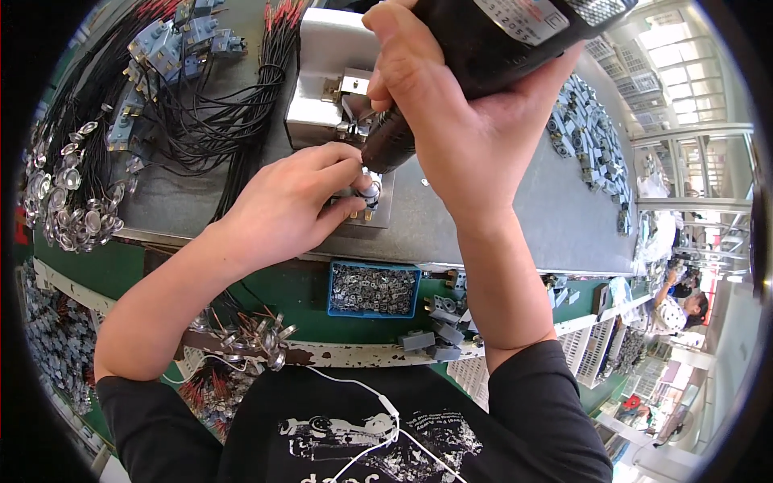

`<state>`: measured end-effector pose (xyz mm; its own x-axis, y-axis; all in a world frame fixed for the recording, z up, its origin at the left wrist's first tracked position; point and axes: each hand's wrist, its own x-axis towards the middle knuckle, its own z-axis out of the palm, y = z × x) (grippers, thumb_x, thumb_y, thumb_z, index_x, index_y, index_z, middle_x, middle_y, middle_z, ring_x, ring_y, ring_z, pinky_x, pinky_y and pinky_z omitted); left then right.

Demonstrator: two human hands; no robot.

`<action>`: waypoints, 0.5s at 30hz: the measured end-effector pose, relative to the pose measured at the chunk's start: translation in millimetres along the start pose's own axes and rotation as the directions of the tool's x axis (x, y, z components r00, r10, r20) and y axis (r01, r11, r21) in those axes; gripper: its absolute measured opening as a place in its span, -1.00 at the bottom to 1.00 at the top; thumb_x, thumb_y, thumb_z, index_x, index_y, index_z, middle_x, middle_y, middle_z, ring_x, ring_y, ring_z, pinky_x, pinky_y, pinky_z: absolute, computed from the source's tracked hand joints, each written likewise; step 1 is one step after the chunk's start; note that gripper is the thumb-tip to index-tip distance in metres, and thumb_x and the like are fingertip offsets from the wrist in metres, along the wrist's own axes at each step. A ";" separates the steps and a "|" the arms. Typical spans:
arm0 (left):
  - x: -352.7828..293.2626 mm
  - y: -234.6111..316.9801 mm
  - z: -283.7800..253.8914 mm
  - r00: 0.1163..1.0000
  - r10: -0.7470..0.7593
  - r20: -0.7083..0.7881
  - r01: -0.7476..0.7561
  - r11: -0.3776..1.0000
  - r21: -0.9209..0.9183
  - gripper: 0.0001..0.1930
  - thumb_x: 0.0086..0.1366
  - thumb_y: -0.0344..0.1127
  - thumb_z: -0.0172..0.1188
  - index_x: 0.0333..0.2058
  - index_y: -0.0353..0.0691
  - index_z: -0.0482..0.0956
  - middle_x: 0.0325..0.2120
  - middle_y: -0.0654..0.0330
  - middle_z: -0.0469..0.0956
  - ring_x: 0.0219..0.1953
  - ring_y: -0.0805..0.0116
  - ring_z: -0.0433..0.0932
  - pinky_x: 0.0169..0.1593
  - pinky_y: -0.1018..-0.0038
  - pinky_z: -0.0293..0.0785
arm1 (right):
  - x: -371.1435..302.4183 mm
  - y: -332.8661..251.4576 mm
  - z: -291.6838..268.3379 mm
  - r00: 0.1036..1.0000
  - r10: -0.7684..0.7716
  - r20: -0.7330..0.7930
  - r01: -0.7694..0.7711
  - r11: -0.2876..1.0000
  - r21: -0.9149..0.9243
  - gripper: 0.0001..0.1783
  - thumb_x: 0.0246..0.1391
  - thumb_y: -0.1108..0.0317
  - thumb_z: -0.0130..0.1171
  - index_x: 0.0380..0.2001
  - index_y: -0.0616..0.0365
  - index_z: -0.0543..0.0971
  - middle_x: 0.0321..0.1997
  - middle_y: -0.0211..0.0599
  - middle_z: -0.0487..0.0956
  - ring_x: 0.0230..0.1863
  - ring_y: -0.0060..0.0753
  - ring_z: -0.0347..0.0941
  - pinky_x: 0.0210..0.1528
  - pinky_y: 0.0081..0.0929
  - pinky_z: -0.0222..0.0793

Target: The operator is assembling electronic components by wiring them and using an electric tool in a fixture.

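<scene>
The person wears a black short-sleeved T-shirt [451,419]. Both sleeves end near the elbow, so the forearms are bare from there down to the left hand [286,205] and the right hand [459,121]. Neither hand is gloved, and no watch, ring or bracelet shows on either wrist. Across the chest of the shirt runs a white printed graphic [354,431], partly cut off by the lower edge of the view, too small and broken to make out. A thin white cable [354,385] crosses the front of the shirt, carrying a small oblong white piece partway along its length before it curves down over the print.
</scene>
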<state>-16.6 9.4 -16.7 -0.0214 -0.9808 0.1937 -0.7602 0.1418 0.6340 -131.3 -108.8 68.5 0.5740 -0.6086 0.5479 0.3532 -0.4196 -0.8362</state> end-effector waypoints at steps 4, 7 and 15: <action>-4.6 -6.6 10.0 0.995 0.055 -0.084 -0.053 0.998 0.029 -0.78 0.28 -0.29 0.34 -0.16 -0.17 0.55 0.01 0.14 0.57 -0.01 0.00 0.60 0.00 0.17 0.58 | 0.2 -7.4 4.4 0.988 0.151 -0.014 -0.151 0.988 -0.022 -0.27 0.07 0.77 0.29 0.22 0.27 0.16 -0.23 -0.17 0.59 -0.29 -0.47 0.62 -0.34 -0.52 0.60; -3.1 -10.5 10.2 0.993 0.082 -0.085 -0.080 0.996 0.027 -0.78 0.27 -0.30 0.35 -0.16 -0.17 0.56 0.02 0.14 0.57 0.00 -0.02 0.60 0.01 0.16 0.57 | -2.6 1.6 14.9 0.987 0.013 -0.161 0.019 0.981 0.193 -0.29 0.10 0.77 0.26 0.23 0.23 0.17 -0.23 -0.18 0.60 -0.33 -0.49 0.60 -0.38 -0.52 0.59; -2.9 48.5 -0.4 0.926 0.289 0.241 -0.347 0.904 0.249 -0.76 0.06 -0.39 0.32 -0.25 -0.18 0.57 -0.24 0.16 0.58 -0.11 0.20 0.60 -0.04 0.29 0.49 | -0.6 27.4 -79.4 0.969 -0.083 -0.234 0.136 0.966 0.221 -0.28 0.10 0.77 0.26 0.24 0.22 0.16 -0.21 -0.17 0.60 -0.33 -0.50 0.60 -0.38 -0.53 0.58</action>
<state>-53.2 19.2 13.9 -0.3966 -0.8997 0.1821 -0.8415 0.4356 0.3195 -180.7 -173.4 47.3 0.3537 -0.7124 0.6061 0.5827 -0.3390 -0.7386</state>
